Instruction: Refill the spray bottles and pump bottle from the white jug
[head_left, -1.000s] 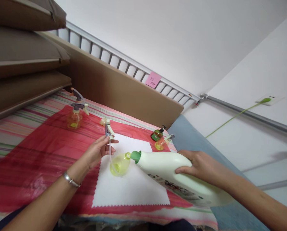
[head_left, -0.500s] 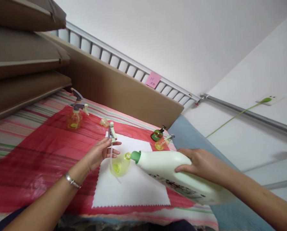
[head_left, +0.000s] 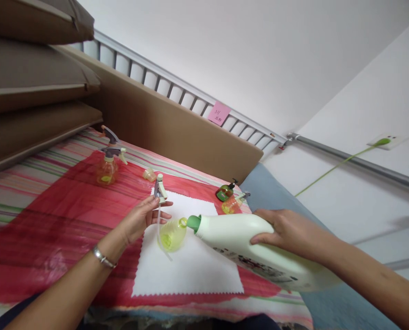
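My right hand (head_left: 280, 231) grips a large pale green jug (head_left: 238, 229), tipped on its side. Its green spout (head_left: 193, 223) points left at the mouth of a small clear yellow spray bottle (head_left: 172, 236), which has some yellow-green liquid in its bottom. Between the thumb and fingers of my left hand (head_left: 149, 215) is a grey and white spray nozzle (head_left: 160, 189), its thin clear tube (head_left: 159, 229) hanging down in front of the small bottle. Whether any liquid flows from the spout cannot be made out. Both bottles are over a white cloth (head_left: 187, 275) with zigzag edges.
On the red sheet (head_left: 70, 220) stand yellow spray bottles (head_left: 107, 172) at the left and a green pump bottle (head_left: 224, 193) at the right, beside another spray bottle (head_left: 230, 206). A small clear cap (head_left: 149, 174) lies between. A brown board (head_left: 177, 123) rises behind; cushions (head_left: 35, 68) are stacked left.
Almost nothing differs. Both hands keep their hold, and the jug's spout stays at the small bottle's mouth; the whole view has shifted very slightly.
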### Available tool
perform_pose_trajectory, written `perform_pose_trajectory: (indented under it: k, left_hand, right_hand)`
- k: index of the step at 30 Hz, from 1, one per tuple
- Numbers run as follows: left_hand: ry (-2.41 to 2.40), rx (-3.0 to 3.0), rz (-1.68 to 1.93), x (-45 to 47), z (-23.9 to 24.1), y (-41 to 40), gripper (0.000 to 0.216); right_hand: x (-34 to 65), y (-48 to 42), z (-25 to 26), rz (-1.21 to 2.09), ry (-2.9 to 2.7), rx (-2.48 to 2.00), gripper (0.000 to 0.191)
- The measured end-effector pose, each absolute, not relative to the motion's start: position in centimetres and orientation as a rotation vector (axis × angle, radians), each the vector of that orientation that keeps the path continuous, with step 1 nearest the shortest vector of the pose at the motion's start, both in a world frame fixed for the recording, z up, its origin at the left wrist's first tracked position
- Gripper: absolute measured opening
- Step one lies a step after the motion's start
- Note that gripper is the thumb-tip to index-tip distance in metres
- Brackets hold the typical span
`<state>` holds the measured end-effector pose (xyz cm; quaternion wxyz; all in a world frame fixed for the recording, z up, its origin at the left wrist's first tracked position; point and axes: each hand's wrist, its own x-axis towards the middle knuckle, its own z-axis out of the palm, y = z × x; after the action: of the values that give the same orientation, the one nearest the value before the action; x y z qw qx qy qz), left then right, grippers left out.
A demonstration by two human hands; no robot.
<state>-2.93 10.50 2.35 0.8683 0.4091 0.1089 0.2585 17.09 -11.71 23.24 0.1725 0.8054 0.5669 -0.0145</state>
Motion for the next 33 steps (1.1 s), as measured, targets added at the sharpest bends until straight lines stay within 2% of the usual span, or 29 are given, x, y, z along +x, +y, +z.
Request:
perform_pose_trajectory:
  k: [13, 33]
  left_hand:
    - [0.241, 0.858, 0.555, -3.01, 2.44, 10.74, 0.024]
    - [0.238, 0.851, 0.571, -3.2, 2.54, 10.69, 0.027]
  right_hand:
    - [17.16, -11.23, 23.58, -0.054, 1.568, 2.24, 0.055]
    - [16.84, -11.06, 24.07, -0.037, 1.573, 2.234, 0.054]
